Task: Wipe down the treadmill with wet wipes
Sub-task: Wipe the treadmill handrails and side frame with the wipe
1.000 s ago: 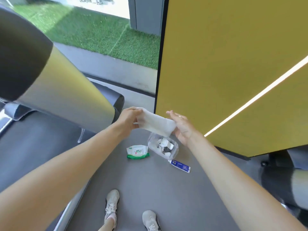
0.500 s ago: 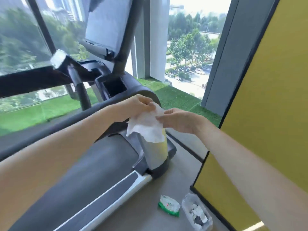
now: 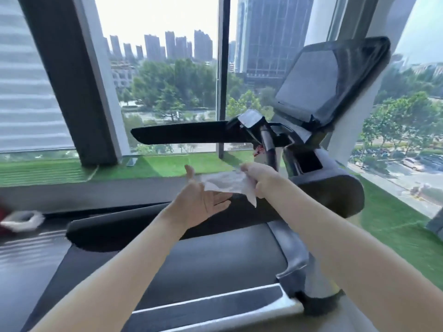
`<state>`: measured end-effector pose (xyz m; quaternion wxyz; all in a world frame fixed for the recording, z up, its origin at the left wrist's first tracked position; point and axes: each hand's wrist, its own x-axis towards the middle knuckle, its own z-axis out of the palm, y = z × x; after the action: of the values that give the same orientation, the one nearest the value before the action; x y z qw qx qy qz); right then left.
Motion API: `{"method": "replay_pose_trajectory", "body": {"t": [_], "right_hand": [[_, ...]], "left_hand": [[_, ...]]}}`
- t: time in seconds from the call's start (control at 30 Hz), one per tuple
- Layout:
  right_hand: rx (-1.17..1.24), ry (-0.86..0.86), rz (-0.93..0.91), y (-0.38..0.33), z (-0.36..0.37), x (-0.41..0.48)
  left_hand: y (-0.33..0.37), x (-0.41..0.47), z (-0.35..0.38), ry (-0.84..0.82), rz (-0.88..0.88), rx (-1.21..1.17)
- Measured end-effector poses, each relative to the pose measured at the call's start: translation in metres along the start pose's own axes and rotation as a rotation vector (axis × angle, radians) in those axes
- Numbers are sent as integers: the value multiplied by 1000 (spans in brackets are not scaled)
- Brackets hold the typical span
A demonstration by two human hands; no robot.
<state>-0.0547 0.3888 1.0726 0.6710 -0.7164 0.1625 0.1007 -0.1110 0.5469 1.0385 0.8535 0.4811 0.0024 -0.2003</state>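
A silver side rail (image 3: 215, 305) edges the near side of the dark grey treadmill (image 3: 330, 195), and its black running belt (image 3: 191, 259) spreads wide behind it. Above the belt the left hand (image 3: 201, 200) is spread flat, fingers straight against the thin white wet wipe (image 3: 227, 183). The right hand (image 3: 259, 178) pinches the wipe's other end with curled fingers. Farther off, a black handlebar (image 3: 182, 135) juts left, and what lies in the dark console pocket (image 3: 309, 161) cannot be seen.

we see strong daylight pouring in through the windows (image 3: 167, 92), and the sky (image 3: 155, 15) is blown out to white. the treadmill screen (image 3: 318, 87) and handlebar (image 3: 182, 136) sit dark against it. our wide lens bends the window posts (image 3: 72, 80) outward, and the left edge is smeared with blur.
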Motion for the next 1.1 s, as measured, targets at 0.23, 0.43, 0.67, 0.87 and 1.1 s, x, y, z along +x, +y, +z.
{"method": "replay_pose_trajectory", "body": {"t": [0.23,0.43,0.67,0.87,1.1], "right_hand": [[-125,-271,-90,-2,176,-10],[-12,-133,-191,6,279,-5],[-4,-163,-140,-9,379,32],[21,-311,-169,-24,481,53],[203,-218,-83,-38,581,97]], "left_hand": [[82,-57,-169,171,88,182],[139,-78,-272,356,183,236],[199,-88,-347,594,345,482],[251,-90,-434,774,362,374],[311,-72,-534,709,217,301]]}}
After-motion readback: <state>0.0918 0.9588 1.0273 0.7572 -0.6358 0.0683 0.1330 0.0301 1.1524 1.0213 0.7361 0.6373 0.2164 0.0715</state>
